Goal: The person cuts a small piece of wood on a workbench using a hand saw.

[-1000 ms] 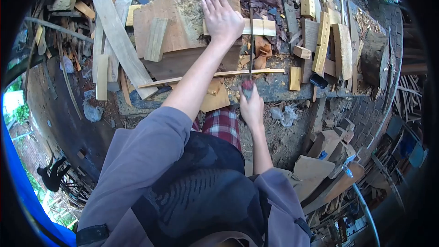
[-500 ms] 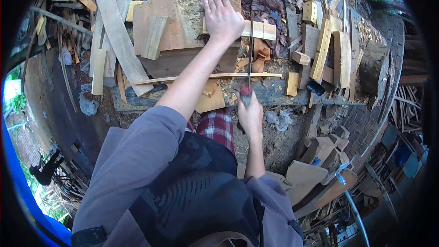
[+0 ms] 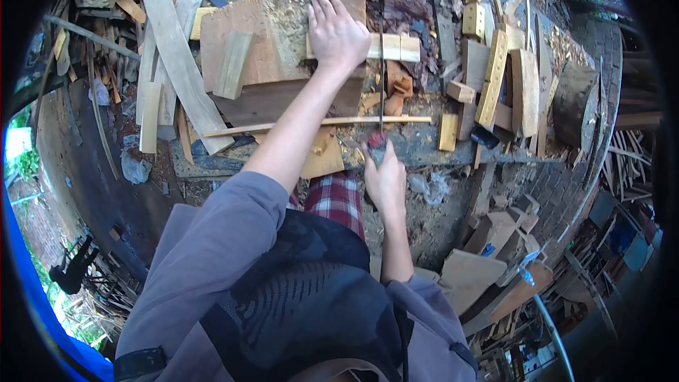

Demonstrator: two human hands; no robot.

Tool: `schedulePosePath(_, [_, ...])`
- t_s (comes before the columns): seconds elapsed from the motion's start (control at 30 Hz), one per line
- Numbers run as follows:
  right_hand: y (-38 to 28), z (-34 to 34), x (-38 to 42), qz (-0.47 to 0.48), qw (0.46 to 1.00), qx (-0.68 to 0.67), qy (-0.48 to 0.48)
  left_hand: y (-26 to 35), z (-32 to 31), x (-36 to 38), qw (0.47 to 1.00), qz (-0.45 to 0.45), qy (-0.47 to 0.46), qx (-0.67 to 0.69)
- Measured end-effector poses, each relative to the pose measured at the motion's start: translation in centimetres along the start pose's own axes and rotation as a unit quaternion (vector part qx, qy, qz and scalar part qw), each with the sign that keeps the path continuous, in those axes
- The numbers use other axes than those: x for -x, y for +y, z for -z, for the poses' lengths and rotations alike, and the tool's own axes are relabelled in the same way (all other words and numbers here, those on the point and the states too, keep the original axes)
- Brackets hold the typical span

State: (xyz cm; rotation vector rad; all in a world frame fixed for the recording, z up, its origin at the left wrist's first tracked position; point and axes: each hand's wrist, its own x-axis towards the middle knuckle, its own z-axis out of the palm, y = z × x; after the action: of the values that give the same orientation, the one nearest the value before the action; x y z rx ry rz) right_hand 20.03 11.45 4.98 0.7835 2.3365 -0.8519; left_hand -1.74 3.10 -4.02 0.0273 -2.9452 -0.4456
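Observation:
My left hand [image 3: 339, 34] lies flat with fingers stretched out, pressing on a short pale wood strip [image 3: 404, 48] and the larger wood beneath. My right hand [image 3: 387, 178] is closed around the red and dark handle of a handsaw [image 3: 382, 88]. The narrow saw blade points away from me and crosses the pale strip just right of my left hand. Between the hands a long thin wood stick [image 3: 353, 121] lies crosswise, passing under my left forearm and the saw. A reddish-brown carved-looking wood piece [image 3: 398, 93] rests right of the blade.
A wide board [image 3: 240, 25] with a small block [image 3: 233, 64] on it lies left of my left hand. Long planks [image 3: 177, 53] lean farther left. At right are a block with holes [image 3: 493, 78], other offcuts and a dark object [image 3: 485, 136]. Wood scraps cover the ground.
The view has shifted slightly, so the bench and both hands appear a little farther left. My left hand stays on the strip, and my right hand keeps hold of the handsaw.

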Motion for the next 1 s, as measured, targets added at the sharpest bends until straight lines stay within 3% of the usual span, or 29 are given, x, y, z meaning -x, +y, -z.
schedulePosePath(0.27, [-5.4, 1.3, -7.9, 0.055, 0.997, -0.043, 0.045, -0.3, -0.3, -0.1, 0.999, -0.025, 0.021, -0.01])
schedulePosePath(0.53, [-1.5, 1.5, 0.5, -0.004, 1.0, -0.008, 0.0, 0.2, 0.3, -0.1, 1.0, -0.008, 0.013, 0.017])
schedulePosePath(0.73, [-4.8, 1.7, -3.9, 0.002, 1.0, 0.004, 0.011, 0.3, 0.9, -0.2, 0.998, 0.014, -0.031, 0.059])
schedulePosePath(1.0, [-1.5, 1.8, 1.2, -0.008, 0.999, -0.041, 0.017, 0.4, 0.5, -0.5, 0.999, -0.001, -0.035, 0.027])
